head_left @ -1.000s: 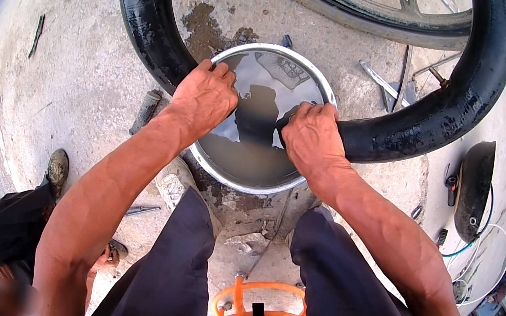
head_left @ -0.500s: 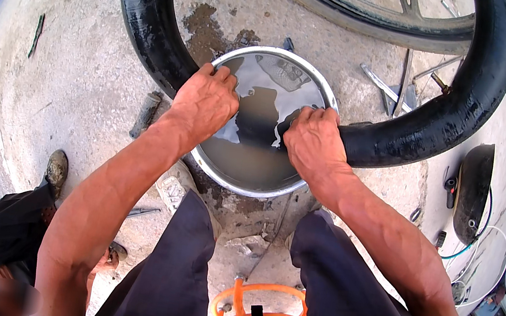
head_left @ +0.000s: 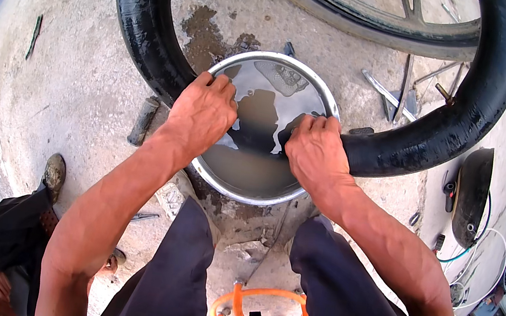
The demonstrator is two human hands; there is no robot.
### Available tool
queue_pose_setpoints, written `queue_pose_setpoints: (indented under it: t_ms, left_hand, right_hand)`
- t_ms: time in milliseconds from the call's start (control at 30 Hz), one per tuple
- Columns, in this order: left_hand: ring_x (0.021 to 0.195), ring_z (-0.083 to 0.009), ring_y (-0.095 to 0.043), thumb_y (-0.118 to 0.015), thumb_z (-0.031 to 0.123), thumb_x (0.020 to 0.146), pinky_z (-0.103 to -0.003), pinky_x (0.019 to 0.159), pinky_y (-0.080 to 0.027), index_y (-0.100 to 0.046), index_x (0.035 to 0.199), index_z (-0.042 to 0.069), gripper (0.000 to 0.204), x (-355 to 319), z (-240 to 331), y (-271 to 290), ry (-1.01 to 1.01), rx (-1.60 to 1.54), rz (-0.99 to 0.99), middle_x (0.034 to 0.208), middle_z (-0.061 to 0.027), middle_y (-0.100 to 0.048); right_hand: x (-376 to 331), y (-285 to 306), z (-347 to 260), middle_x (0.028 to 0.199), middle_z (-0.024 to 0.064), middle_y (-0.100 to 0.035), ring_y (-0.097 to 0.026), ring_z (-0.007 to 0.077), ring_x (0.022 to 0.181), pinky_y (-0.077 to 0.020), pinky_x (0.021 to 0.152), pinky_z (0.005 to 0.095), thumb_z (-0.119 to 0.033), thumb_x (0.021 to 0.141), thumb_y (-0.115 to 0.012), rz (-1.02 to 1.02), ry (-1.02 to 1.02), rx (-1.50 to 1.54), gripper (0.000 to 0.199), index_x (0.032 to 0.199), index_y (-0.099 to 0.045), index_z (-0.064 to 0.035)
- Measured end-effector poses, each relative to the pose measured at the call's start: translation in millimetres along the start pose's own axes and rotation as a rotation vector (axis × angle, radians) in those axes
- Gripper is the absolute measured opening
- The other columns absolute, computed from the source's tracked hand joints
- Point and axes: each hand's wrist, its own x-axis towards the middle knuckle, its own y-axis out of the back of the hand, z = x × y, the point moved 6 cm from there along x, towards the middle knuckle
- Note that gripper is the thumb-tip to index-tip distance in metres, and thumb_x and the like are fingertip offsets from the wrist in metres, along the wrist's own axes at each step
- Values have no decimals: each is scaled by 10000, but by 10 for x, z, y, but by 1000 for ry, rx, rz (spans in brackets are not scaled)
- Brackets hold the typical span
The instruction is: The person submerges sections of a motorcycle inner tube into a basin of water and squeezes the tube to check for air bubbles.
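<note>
1. Stool [head_left: 257,306], orange, sits nearest, between the knees.
2. Left hand [head_left: 202,111] and right hand [head_left: 316,151] have fingers closed around the black inner tube [head_left: 440,133].
3. Beneath the fingers, a metal water basin [head_left: 252,164]; beyond, a wheel [head_left: 379,13].

Both forearms reach forward and down, bare to the elbows. The left hand [head_left: 202,111] and right hand [head_left: 314,151] are knuckles-up, fingers curled closed in a grip.
</note>
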Motion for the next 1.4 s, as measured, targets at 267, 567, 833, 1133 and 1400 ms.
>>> queue_pose_setpoints:
  t_ms: [267,567,833,1133,1400]
  left_hand:
    - [1146,-208,-625,-663,124,891,-363,984,-462,-773,950,97,127,-46,-3,30,10,-43,78,1083,-47,-699]
    - [1124,-209,-625,-683,100,855,-363,974,-463,-766,945,81,124,-85,-17,77,7,-93,87,1070,-49,-694]
    - [1119,-216,-625,-709,90,829,-364,977,-462,-764,993,70,174,-133,-18,142,17,-119,89,1096,-59,-692]
    - [1117,-224,-622,-705,96,839,-367,985,-456,-750,987,71,156,-178,15,197,4,-108,91,1087,-65,-682]
    - [1125,-243,-615,-700,79,842,-395,1034,-447,-729,1011,80,172,-200,-2,295,-5,-129,115,1050,-69,-657]
  right_hand:
    - [-25,-26,-14,882,117,-658,-636,277,816,-441,775,469,-208,943,-619,15,11,26,241,926,-812,-65]
    - [-68,10,1,888,99,-635,-612,261,853,-424,795,442,-191,930,-623,24,13,55,231,989,-791,-44]
    - [-103,49,50,956,91,-632,-624,251,933,-442,841,393,-187,880,-665,17,-20,123,230,1036,-735,-33]
    - [-251,114,148,1098,108,-622,-592,277,1072,-439,927,430,-246,815,-797,29,-49,330,472,1226,-721,-28]
    - [-412,203,266,1177,112,-623,-586,286,1142,-420,998,460,-279,778,-853,-18,-62,409,597,1309,-709,-47]
